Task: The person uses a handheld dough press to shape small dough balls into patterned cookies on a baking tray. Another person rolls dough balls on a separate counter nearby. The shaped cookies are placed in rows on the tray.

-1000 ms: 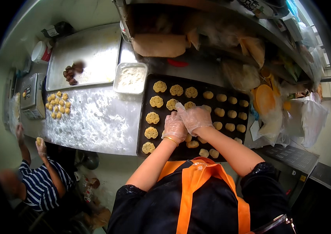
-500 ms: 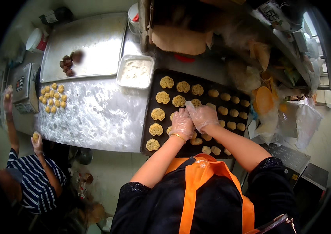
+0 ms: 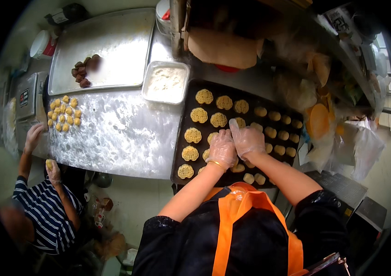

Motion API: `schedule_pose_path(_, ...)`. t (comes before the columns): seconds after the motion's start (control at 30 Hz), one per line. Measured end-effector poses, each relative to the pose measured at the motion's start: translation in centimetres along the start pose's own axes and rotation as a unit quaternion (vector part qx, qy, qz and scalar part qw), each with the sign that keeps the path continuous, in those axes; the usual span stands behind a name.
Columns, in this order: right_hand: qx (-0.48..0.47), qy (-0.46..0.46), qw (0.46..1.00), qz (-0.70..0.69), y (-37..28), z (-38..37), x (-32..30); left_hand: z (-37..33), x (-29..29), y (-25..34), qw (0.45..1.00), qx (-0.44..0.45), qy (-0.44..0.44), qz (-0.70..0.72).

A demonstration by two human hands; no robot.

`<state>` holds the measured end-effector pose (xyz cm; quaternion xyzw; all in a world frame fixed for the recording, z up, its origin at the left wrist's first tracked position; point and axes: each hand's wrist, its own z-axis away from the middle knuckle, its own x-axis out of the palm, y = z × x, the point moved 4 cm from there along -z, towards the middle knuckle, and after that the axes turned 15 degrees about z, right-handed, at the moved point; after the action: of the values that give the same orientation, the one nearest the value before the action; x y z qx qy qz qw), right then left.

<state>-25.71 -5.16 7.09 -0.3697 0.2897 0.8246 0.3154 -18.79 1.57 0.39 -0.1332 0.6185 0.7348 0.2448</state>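
Both gloved hands stay bunched at the same spot on the black tray (image 3: 178,158) — left hand (image 3: 223,149) curled against right hand (image 3: 249,141), fingers bent; cannot tell whether either grips a piece. Patterned pieces (image 3: 218,119) lie left of and beyond them, plain dough pieces (image 3: 271,133) to the right. No new patterned piece shows, so the work appears paused on one spot. Main change: co-worker's free hand (image 3: 34,136) has dropped beside the metal box (image 3: 26,99).
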Motion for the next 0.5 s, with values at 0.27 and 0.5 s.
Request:
schedule_pose_path(0.27, 0.002, -0.016, 1.000, -0.016, 0.2, 0.6, 0.3, 0.1, 0.5, 0.0, 0.999, 0.028, -0.004, -0.032)
schedule_pose_path(0.5, 0.202, -0.055, 0.853, -0.479, 4.6, 2.6, -0.5, -0.2, -0.9, 1.9, 0.997, 0.026, 0.003, -0.079)
